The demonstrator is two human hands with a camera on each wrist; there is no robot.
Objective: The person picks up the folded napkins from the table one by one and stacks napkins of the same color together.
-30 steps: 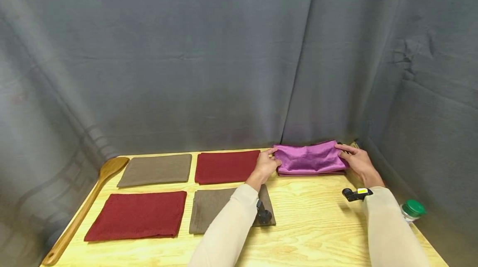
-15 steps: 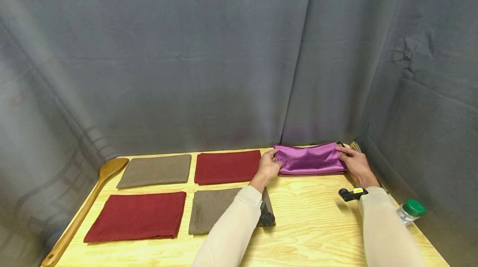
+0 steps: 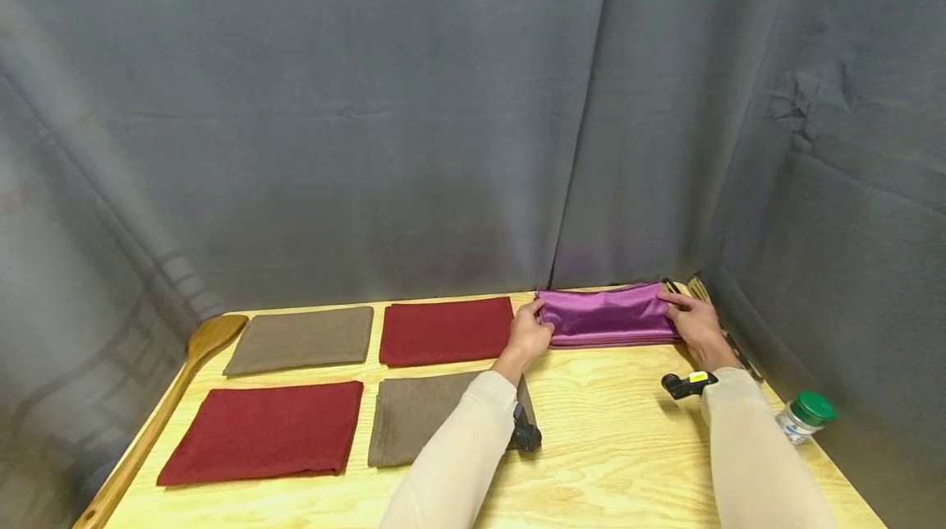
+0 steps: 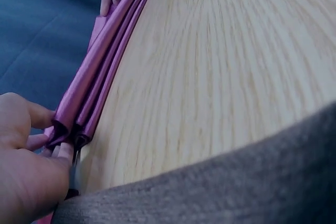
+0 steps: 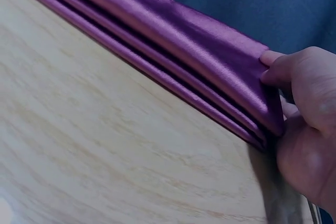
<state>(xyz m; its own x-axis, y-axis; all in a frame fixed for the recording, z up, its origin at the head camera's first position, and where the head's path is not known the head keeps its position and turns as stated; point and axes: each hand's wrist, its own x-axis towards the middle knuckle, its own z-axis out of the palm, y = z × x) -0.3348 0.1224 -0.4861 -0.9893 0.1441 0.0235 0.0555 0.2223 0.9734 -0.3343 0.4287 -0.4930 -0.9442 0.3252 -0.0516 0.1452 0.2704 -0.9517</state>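
A shiny purple satin cloth [image 3: 602, 317], folded in several layers, lies at the back right of the table. My left hand [image 3: 528, 334] holds its left end; in the left wrist view the fingers [image 4: 39, 114] go round the layered edge. At the opposite end my right hand [image 3: 697, 324] pinches the cloth between thumb and fingers, also visible in the right wrist view at the cloth's corner [image 5: 270, 66]. The layers show as stacked folds along the front edge. Some fingertips are hidden behind the cloth.
Left of it lie folded cloths: dark red [image 3: 447, 332], grey-brown [image 3: 299, 340], dark red [image 3: 262, 433] and grey-brown [image 3: 417, 418], the last partly under my left arm. A wooden spoon [image 3: 166, 406] lies along the left edge. A green-capped jar [image 3: 805, 416] stands at the right edge.
The purple cloth's upper layer lies smoother and somewhat lower than before. Both hands keep hold of its ends. The head view has shifted slightly to the right.
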